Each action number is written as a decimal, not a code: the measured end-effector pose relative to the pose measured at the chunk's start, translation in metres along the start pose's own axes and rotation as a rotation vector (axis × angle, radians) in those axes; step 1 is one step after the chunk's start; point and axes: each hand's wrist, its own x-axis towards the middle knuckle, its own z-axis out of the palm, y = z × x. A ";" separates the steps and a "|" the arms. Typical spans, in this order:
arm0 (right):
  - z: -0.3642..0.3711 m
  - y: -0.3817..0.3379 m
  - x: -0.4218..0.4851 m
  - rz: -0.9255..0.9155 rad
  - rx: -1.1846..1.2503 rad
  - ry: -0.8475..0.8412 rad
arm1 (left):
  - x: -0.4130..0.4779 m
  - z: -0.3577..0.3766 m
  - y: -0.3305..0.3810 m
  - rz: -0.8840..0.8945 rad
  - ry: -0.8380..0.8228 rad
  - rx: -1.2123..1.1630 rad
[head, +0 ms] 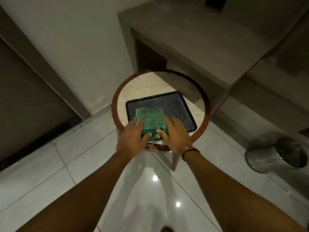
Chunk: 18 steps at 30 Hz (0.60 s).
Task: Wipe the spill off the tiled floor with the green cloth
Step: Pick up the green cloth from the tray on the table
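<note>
A folded green-and-white checked cloth (150, 118) lies on a dark square tray (177, 106) on a small round table (142, 87). My left hand (132, 136) rests on the cloth's left edge with the fingers spread and the thumb at its near edge. Resting on the cloth's right edge is my right hand (175, 133), fingers apart. Neither hand has closed around the cloth. The pale tiled floor (50, 164) spreads below the table, glossy with light reflections; I cannot make out a spill on it.
A metal waste bin (275, 154) stands on the floor at the right. A dark door (25, 97) is at the left, a white wall behind the table, and a grey counter (200, 39) at the back right. A wristband circles my right wrist.
</note>
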 end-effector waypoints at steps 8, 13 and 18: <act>0.076 0.027 0.097 0.000 -0.091 0.080 | 0.100 0.083 -0.048 -0.149 0.037 0.102; 0.090 0.031 0.121 0.040 0.018 0.152 | 0.118 0.090 -0.057 -0.137 0.168 0.182; 0.080 0.028 0.130 0.186 0.476 0.155 | 0.128 0.077 -0.043 -0.393 0.189 -0.347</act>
